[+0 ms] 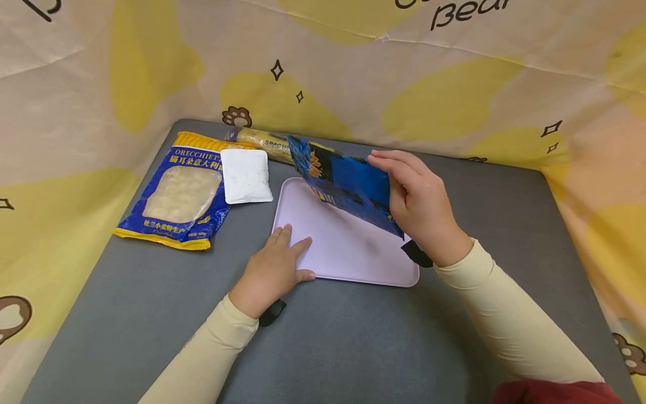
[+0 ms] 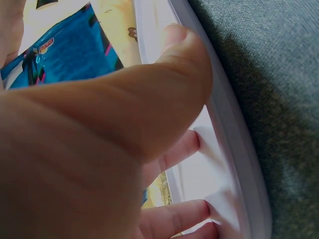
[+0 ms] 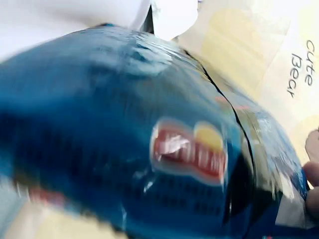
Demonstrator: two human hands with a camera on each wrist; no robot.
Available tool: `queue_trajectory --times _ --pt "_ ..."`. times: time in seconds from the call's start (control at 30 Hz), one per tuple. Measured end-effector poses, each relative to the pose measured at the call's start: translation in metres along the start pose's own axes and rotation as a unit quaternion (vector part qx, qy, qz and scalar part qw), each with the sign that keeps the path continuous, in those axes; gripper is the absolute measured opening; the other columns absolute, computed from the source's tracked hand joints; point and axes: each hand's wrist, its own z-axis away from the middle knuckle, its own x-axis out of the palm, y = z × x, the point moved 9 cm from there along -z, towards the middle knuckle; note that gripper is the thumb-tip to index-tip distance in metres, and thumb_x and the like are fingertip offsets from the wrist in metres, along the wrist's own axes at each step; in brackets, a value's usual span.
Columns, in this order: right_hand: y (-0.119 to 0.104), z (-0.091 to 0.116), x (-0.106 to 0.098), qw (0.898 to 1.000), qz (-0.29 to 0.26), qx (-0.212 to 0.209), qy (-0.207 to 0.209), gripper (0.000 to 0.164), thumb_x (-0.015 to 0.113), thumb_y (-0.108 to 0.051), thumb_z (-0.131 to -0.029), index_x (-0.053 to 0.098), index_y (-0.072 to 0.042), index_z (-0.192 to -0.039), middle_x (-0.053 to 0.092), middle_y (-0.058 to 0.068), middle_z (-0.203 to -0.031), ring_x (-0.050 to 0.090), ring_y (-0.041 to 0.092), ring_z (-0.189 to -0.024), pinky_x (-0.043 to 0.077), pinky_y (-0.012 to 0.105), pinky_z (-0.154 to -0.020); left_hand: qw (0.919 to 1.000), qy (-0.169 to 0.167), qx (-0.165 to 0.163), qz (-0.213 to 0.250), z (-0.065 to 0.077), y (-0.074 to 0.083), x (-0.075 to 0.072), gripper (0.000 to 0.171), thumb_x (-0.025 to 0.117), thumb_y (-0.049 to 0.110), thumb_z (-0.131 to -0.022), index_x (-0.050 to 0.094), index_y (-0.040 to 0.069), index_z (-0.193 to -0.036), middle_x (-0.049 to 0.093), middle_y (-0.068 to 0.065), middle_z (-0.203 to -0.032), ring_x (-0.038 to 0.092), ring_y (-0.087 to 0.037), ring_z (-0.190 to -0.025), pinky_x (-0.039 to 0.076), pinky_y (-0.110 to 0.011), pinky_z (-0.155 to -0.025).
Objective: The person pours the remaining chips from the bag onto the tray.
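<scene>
My right hand (image 1: pixel 421 205) grips a blue snack bag (image 1: pixel 353 174) by its right end, holding it tilted above a pale lilac tray (image 1: pixel 348 255). Crinkled blue film of that bag (image 3: pixel 114 94) fills most of the right wrist view, blurred in places, with a red label on it. At the tray's front left corner rests my left hand (image 1: pixel 270 275), fingers spread. In the left wrist view its thumb and fingertips lie at the tray's rim (image 2: pixel 244 164). The bag hides part of the tray's back edge.
Left of the tray lie a blue and yellow orecchiette pasta bag (image 1: pixel 184 193) and a small white packet (image 1: pixel 247 177) overlapping its edge. Behind is a spaghetti pack (image 1: pixel 264 144), partly covered by the snack bag. A patterned cloth (image 1: pixel 328 56) hangs around the grey table (image 1: pixel 353 342).
</scene>
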Motion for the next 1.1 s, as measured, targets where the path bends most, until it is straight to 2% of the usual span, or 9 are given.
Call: queue_trajectory --times 0.17,0.33,0.4,0.57,0.63,0.7,0.9,1.0,1.1 --pt "-0.001 -0.001 0.003 1.0 -0.002 0.006 -0.009 0.037 0.051 0.012 -0.105 0.073 0.0 -0.132 0.07 0.01 -0.134 0.064 0.022 -0.128 0.054 0.039 -0.102 0.9999 0.012 0.008 -0.005 0.0 0.001 0.0 0.072 0.08 0.048 -0.093 0.06 0.012 -0.152 0.036 -0.033 -0.163 0.032 -0.051 -0.152 0.047 -0.066 -0.105" --pt "-0.002 0.0 0.005 1.0 -0.004 0.018 -0.011 0.037 0.051 0.013 -0.104 0.073 0.0 -0.131 0.071 0.01 -0.133 0.066 0.023 -0.125 0.058 0.038 -0.093 0.9999 0.015 0.008 -0.002 -0.001 0.0 0.002 0.072 0.079 0.049 -0.093 0.06 0.013 -0.152 0.036 -0.032 -0.163 0.031 -0.05 -0.152 0.048 -0.067 -0.103" --pt "-0.003 0.0 0.005 1.0 -0.006 0.017 -0.008 0.038 0.051 0.013 -0.104 0.073 0.0 -0.131 0.071 0.01 -0.133 0.066 0.023 -0.125 0.057 0.035 -0.084 0.9999 0.013 0.007 -0.002 -0.002 0.0 0.002 0.073 0.079 0.049 -0.093 0.06 0.013 -0.153 0.035 -0.032 -0.164 0.03 -0.05 -0.153 0.048 -0.067 -0.103" --pt "-0.003 -0.001 0.009 1.0 -0.01 0.016 -0.014 0.038 0.05 0.012 -0.104 0.073 0.0 -0.131 0.07 0.008 -0.135 0.064 0.021 -0.128 0.056 0.034 -0.084 1.0 0.008 0.004 -0.001 -0.001 -0.001 0.002 0.072 0.079 0.049 -0.093 0.059 0.013 -0.153 0.034 -0.032 -0.164 0.03 -0.05 -0.153 0.048 -0.067 -0.103" --pt "-0.003 0.0 0.011 1.0 -0.01 0.021 -0.017 0.037 0.05 0.012 -0.104 0.073 0.0 -0.131 0.07 0.008 -0.135 0.064 0.021 -0.129 0.058 0.038 -0.091 1.0 0.008 0.004 0.0 -0.001 -0.001 0.001 0.072 0.079 0.048 -0.094 0.059 0.013 -0.153 0.034 -0.032 -0.164 0.03 -0.05 -0.153 0.049 -0.067 -0.102" --pt "-0.001 0.001 0.011 0.999 -0.009 0.026 -0.018 0.038 0.05 0.012 -0.104 0.073 0.0 -0.131 0.071 0.008 -0.135 0.064 0.022 -0.128 0.058 0.04 -0.092 0.9999 0.01 0.005 -0.001 -0.001 0.0 0.001 0.072 0.079 0.049 -0.094 0.059 0.013 -0.153 0.035 -0.032 -0.164 0.03 -0.049 -0.153 0.05 -0.067 -0.1" --pt "0.003 0.003 0.011 0.999 -0.008 0.035 -0.024 0.038 0.051 0.012 -0.104 0.074 -0.001 -0.131 0.07 0.007 -0.136 0.065 0.023 -0.127 0.057 0.038 -0.082 0.9998 0.018 0.008 -0.006 -0.001 0.0 0.0 0.072 0.08 0.048 -0.093 0.06 0.013 -0.152 0.036 -0.033 -0.163 0.032 -0.05 -0.152 0.05 -0.067 -0.101" --pt "0.003 0.003 0.01 0.999 -0.006 0.037 -0.025 0.038 0.051 0.013 -0.103 0.074 0.0 -0.13 0.071 0.007 -0.135 0.065 0.024 -0.127 0.058 0.038 -0.083 0.9998 0.016 0.008 -0.006 -0.001 0.0 0.0 0.072 0.08 0.048 -0.093 0.06 0.012 -0.152 0.036 -0.033 -0.163 0.031 -0.05 -0.152 0.049 -0.067 -0.101" --pt "0.0 0.001 0.006 0.999 -0.003 0.03 -0.025 0.038 0.051 0.013 -0.104 0.074 0.0 -0.131 0.071 0.008 -0.135 0.065 0.024 -0.126 0.056 0.031 -0.08 0.9998 0.018 0.01 -0.007 -0.001 0.0 0.001 0.072 0.08 0.048 -0.093 0.06 0.012 -0.152 0.036 -0.033 -0.162 0.032 -0.05 -0.152 0.05 -0.066 -0.101"
